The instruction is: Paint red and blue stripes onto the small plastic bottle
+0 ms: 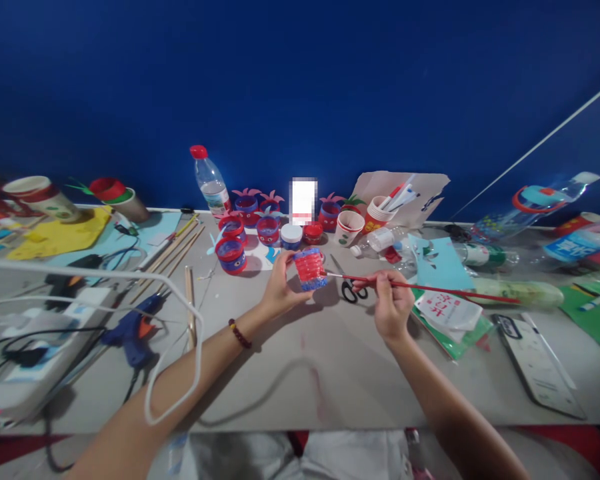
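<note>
My left hand grips a small cup, painted red in the middle with blue bands at its ends and tilted sideways. In my right hand is a long, thin paintbrush with a red handle. The brush tip meets the cup's painted side, or comes very close to it. Behind my hands stand a white-lidded paint jar and a red paint jar. Several red-and-blue painted cups with eyes and leaf-shaped cutouts are grouped to their left. Black-handled scissors lie between my hands.
A white cable loops over my left forearm. To the left are a blue glue gun, a power strip and wooden sticks. A phone and plastic bottles lie right. A water bottle stands behind.
</note>
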Demonstrator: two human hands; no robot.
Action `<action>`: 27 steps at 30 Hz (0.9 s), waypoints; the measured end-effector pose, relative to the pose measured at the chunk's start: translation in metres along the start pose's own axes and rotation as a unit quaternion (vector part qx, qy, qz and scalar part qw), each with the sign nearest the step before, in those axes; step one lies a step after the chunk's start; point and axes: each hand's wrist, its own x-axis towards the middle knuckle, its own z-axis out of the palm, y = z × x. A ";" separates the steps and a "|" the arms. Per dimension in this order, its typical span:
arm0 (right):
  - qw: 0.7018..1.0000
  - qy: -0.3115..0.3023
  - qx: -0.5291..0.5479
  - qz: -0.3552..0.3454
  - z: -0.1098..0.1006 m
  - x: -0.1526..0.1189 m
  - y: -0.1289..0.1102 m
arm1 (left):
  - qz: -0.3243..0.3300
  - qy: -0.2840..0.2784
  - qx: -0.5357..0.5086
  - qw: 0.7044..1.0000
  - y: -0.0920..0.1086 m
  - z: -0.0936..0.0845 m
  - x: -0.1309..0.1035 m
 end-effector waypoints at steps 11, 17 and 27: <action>1.000 -0.005 0.011 0.013 0.003 0.004 -0.001 | -0.003 0.001 -0.017 1.000 -0.005 0.000 -0.002; 1.000 0.002 -0.013 0.014 0.002 0.007 0.001 | -0.005 0.000 -0.020 1.000 -0.012 0.001 -0.003; 0.999 0.025 0.044 0.012 0.001 0.004 0.004 | 0.018 0.009 -0.023 1.000 -0.012 0.002 -0.003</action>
